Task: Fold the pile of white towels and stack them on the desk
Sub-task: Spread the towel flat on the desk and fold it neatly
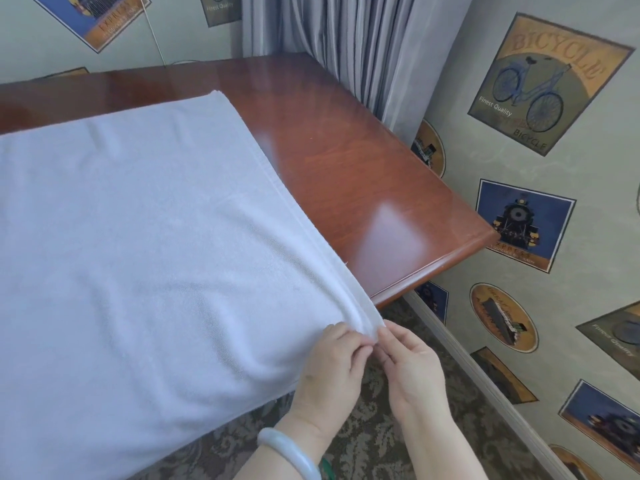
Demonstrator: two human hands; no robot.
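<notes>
Glossy reddish-brown wood fills the corner ahead of me: the long counter (363, 161) runs back to the grey pleated curtain (346, 39), with the pale green wallpaper of bicycle and train prints (519, 289) close along its right end.

One large white terry towel (138, 237) lies spread over most of the counter. Its near part hangs off the front edge toward me, and its right hem runs diagonally across the wood. Along that hem I can see two layers lying together, so I judge the towel is already doubled and I am squaring up its corner.

Both hands meet at that near right corner, just off the counter's front edge. My left hand (329, 368), with the pale jade bangle (287, 452) on its wrist, has fingers curled in, pinching the cloth from the left. My right hand (412, 372) pinches the same hem from the right, fingertips closed on it.

Next, I think, the matched corner must be carried across or up the counter for another fold, keeping the two layers from slipping apart.

Bare wood to the right and behind the towel gives room for that. The counter's right end stops near the wall, so a wide swing that way is cramped. Below my hands is only patterned carpet (363, 427). No pile or finished stack is in view.
</notes>
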